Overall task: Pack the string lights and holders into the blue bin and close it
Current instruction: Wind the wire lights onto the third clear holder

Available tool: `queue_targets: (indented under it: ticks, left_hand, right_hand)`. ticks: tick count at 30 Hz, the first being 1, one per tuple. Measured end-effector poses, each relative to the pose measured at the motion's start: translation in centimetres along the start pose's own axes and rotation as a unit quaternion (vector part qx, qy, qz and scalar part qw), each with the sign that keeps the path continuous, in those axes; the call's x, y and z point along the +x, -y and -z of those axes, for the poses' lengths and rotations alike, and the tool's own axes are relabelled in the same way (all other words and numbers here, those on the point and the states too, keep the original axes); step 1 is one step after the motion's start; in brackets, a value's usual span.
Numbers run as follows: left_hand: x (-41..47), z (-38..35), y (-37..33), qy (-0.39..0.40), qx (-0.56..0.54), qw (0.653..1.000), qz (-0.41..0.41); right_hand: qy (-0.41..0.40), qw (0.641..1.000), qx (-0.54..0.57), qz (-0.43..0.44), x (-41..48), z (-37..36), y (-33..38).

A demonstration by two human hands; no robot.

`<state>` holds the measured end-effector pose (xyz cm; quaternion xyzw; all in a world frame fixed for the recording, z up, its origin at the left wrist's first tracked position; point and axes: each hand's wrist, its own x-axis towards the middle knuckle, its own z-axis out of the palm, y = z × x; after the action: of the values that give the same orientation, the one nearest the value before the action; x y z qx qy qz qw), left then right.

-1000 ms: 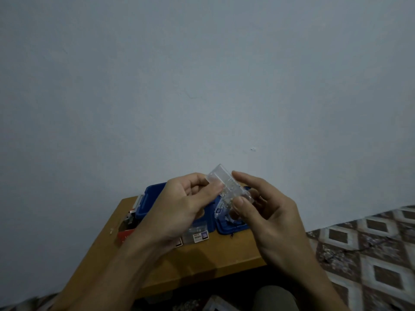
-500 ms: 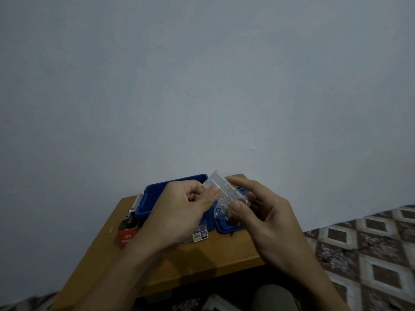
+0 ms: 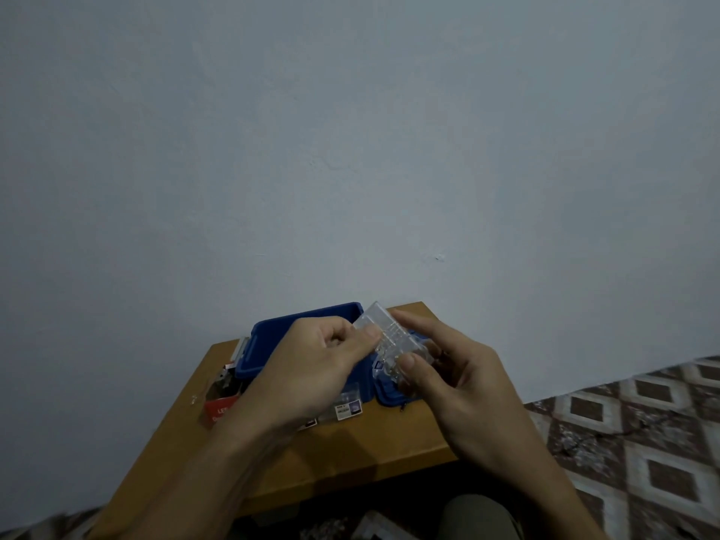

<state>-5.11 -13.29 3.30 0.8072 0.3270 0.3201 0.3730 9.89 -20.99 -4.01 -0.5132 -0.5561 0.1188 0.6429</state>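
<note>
Both: L hand (image 3: 315, 372), R hand (image 3: 463, 383) pinch clear holder (image 3: 391, 331).

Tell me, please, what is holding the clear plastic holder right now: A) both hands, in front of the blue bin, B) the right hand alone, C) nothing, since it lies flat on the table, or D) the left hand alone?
A: the left hand pinches the left edge of the clear plastic holder, and the right hand grips it between thumb and fingers, raised in front of the blue bin.
</note>
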Motion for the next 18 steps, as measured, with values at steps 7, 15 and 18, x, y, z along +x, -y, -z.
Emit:
queue_targets:
  ticks: [7,15,18]
  left_hand:
    - [0.7,0.7,-0.1,0.025,-0.025,0.998,0.056]
    - [1.0,0.9,0.5,0.005,-0.087,0.991,0.104]
    - [1.0,0.9,0.6,0.006,-0.169,0.977,0.128]
  right_hand:
    - [-0.031,0.999,0.008,0.001,-0.1,0.0,0.1]
    - [-0.091,0.991,-0.097,0.012,-0.2,-0.9,0.6]
    - [-0.113,0.978,-0.166,0.065,-0.3,-1.4,0.8]
